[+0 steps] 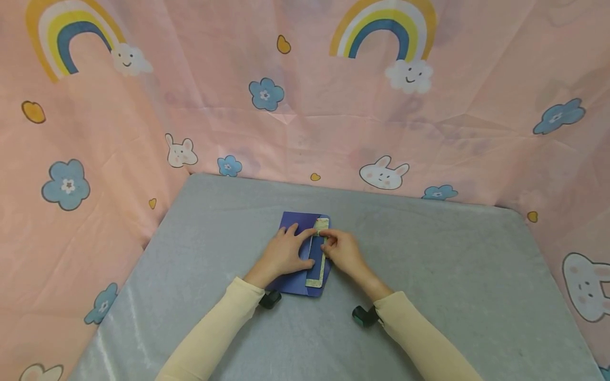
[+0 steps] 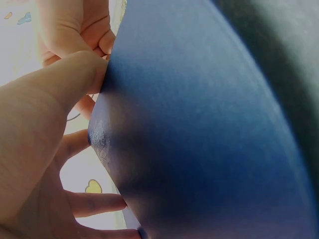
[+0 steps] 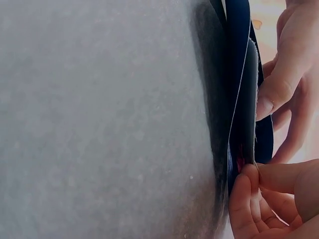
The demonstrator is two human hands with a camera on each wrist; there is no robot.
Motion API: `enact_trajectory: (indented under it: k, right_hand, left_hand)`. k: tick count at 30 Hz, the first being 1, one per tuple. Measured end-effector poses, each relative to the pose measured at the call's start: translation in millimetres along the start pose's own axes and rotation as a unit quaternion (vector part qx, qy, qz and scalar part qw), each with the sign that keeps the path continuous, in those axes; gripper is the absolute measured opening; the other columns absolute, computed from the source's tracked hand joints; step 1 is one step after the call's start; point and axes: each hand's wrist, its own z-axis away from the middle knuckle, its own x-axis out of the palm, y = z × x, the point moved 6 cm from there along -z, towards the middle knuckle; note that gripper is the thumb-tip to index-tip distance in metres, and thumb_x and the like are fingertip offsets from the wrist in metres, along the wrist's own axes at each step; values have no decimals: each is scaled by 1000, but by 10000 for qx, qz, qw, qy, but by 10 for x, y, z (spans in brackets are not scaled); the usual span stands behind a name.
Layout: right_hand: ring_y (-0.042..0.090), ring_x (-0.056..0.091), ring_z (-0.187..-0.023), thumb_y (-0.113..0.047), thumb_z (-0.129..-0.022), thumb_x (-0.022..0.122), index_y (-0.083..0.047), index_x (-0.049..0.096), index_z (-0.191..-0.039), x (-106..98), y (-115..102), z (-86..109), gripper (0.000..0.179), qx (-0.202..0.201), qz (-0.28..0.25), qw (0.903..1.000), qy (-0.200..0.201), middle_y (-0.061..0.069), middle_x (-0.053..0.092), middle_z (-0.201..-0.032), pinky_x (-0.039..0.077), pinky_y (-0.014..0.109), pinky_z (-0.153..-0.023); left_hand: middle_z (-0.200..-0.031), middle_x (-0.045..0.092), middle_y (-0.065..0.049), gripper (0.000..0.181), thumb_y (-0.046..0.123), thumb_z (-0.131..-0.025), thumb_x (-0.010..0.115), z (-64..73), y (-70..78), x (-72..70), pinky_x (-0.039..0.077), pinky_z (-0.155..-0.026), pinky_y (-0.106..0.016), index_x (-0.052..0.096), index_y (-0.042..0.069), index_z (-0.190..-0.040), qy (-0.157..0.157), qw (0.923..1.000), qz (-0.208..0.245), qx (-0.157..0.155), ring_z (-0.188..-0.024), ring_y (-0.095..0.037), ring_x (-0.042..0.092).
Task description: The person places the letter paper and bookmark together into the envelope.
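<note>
A blue-purple paper envelope (image 1: 296, 286) lies on the table, with its flap (image 1: 326, 275) spread to the right. From its mouth shows the edge of a card (image 1: 314, 275) with a pale patterned border and a dark blue middle. Spread over the envelope, my left hand (image 1: 286, 251) rests its thumb and index finger near the card. My right hand (image 1: 344, 251) pinches the card's edge between thumb and curled fingers, as the right wrist view shows at the fingertips (image 3: 249, 174). In the left wrist view the blue paper (image 2: 199, 109) hides most of the card.
A grey cloth (image 1: 452, 275) covers the table. Pink printed curtains (image 1: 305, 132) stand behind and at both sides. Black wrist cameras sit below both hands, the left one (image 1: 270, 299) close to the envelope's lower edge.
</note>
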Motion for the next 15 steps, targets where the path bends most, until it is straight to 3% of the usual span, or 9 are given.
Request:
enact_trajectory:
  k: [15]
  right_hand:
    - [9,58,-50,-1,-86,70,-1,66,-124,55,-14,-5,38,40,-205,9997,-155,9,65,-67,48,23,-51]
  left_hand:
    - [-147,48,-24,76,48,-79,76,22,13,-23,48,-98,-62,47,31,-147,159,9998,45,122,-129,-50,50]
